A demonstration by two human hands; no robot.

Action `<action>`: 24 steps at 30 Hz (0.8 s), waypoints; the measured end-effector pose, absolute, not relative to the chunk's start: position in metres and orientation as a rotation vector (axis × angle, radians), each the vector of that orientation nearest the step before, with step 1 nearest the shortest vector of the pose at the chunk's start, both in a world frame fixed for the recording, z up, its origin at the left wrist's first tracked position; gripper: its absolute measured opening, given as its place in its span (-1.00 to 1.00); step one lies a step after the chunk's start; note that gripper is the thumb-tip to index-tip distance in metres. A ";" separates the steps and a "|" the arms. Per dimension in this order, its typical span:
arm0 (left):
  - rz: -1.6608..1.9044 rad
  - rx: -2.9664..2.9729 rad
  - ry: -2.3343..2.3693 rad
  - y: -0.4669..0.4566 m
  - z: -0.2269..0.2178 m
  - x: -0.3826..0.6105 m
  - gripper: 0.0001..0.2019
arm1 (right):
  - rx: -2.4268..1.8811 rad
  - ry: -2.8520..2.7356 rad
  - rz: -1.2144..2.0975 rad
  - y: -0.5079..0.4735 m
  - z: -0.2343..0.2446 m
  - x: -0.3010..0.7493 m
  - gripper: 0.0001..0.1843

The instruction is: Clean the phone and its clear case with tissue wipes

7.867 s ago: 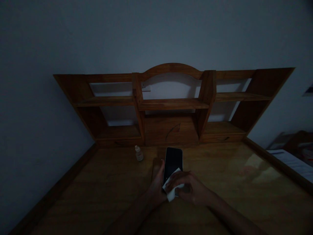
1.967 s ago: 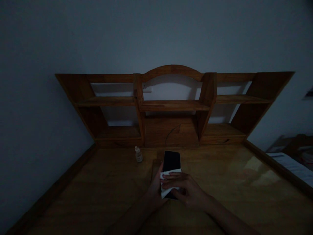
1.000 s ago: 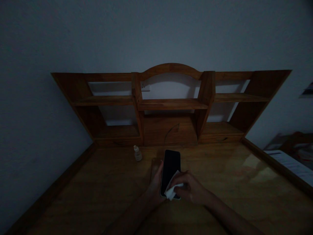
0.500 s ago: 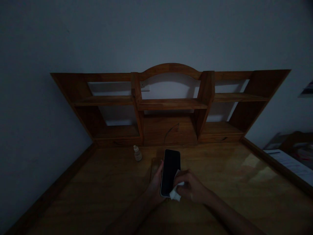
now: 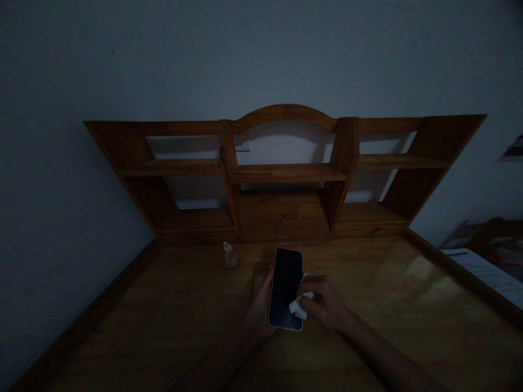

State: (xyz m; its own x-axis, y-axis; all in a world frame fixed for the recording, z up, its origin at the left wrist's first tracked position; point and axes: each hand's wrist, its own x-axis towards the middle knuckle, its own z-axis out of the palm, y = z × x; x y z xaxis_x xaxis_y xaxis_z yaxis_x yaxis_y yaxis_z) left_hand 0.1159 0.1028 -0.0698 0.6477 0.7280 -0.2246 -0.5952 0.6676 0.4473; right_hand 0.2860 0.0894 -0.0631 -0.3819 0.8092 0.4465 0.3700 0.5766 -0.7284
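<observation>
A smartphone (image 5: 285,283) with a dark screen is held tilted above the desk, its screen facing me. My left hand (image 5: 259,307) is closed around its left edge, thumb along the side and the other fingers hidden behind it. In my right hand (image 5: 322,302) a crumpled white tissue (image 5: 300,306) is pinched between the fingers. The tissue lies against the lower right part of the screen, where a faint pale smear shows. Beyond my left hand, a small bottle with a pale cap (image 5: 230,256) stands upright on the desk.
A wooden shelf unit (image 5: 288,174) with several compartments runs along the back of the wooden desk (image 5: 183,305). On the wall behind it is a power socket (image 5: 242,145). Printed paper (image 5: 484,275) lies past the desk's right edge. The room is dim.
My right hand has moved up and a little to the right with the tissue, uncovering the phone's lower right corner. The left hand and the phone have hardly moved.
</observation>
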 end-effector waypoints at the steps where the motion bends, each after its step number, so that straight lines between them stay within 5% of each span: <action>1: 0.771 0.334 0.407 0.103 -0.070 0.117 -0.55 | -0.958 -1.961 0.665 0.090 -0.063 0.286 -0.81; 17: 0.688 0.306 0.496 0.104 -0.074 0.109 -0.34 | -1.314 -0.870 0.440 0.112 -0.073 0.304 -0.63; 24: 0.673 0.288 0.532 0.103 -0.072 0.111 -0.35 | -1.307 -1.285 0.475 0.100 -0.070 0.290 -0.64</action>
State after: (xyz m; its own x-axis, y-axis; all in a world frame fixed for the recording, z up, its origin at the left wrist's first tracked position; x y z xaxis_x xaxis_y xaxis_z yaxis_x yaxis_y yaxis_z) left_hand 0.1113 0.1032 -0.0717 0.6566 0.6560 -0.3723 -0.5130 0.7502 0.4172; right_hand 0.2898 0.0999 -0.0696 0.3107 0.8548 0.4156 0.3795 0.2893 -0.8788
